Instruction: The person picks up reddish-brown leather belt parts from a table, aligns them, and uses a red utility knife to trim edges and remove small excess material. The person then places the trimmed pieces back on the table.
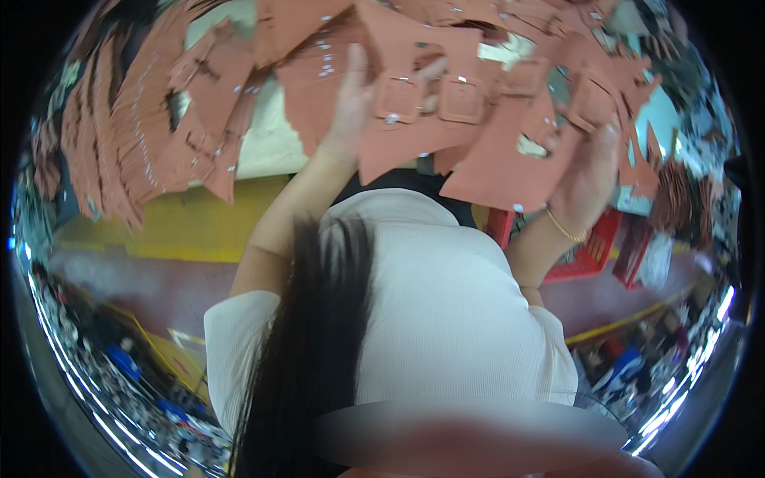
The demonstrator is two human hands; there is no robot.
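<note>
Flat terracotta die-cut card sheets (446,119) are pinched by both hands, left hand (351,103) and right hand (590,171), with similar stacks (127,135) fanned leftward.

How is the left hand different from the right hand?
The left hand reaches higher, its fingers stretched up along the reddish-brown buckled pieces; the right hand sits lower, curled under the edge of a flat reddish-brown sheet. The right wrist wears a thin gold bracelet; the left wrist is bare. Both hands are bare and touch the same reddish-brown material.
</note>
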